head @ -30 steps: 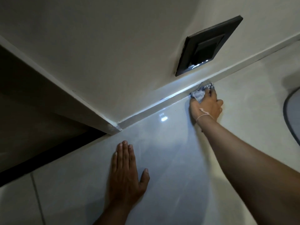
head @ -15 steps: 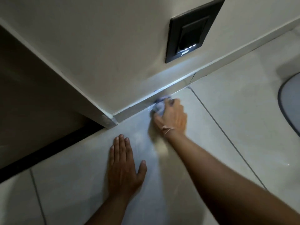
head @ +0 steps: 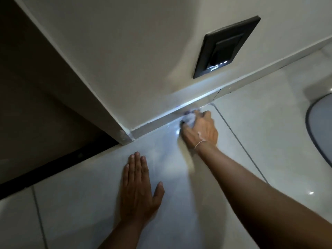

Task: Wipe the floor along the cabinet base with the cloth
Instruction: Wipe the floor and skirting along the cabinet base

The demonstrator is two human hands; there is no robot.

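From the head view, the right hand [head: 200, 131] is bunching the cloth [head: 190, 118] under curled fingers and pressing it to the floor [head: 251, 123], right where the tile meets the cabinet base [head: 156, 122]. The cloth is showing only as a pale, blurred wad at the fingertips, touching the base strip. The left hand [head: 139, 187] is lying flat on the floor with fingers straight and together, holding nothing, and seems to be propping the person up.

Judging progress: the cloth is sitting partway along the base, between the cabinet corner [head: 126, 136] and a grout line [head: 233, 133]. The wipe looks to be mid-course. I cannot tell which stretches are already clean; the tile is glossy everywhere and no dirt is showing. The base running on to the right, under the dark wall plate [head: 226, 49], may be waiting too.

No containers are showing here; a grey mat edge [head: 321, 130] is lying well to the right.
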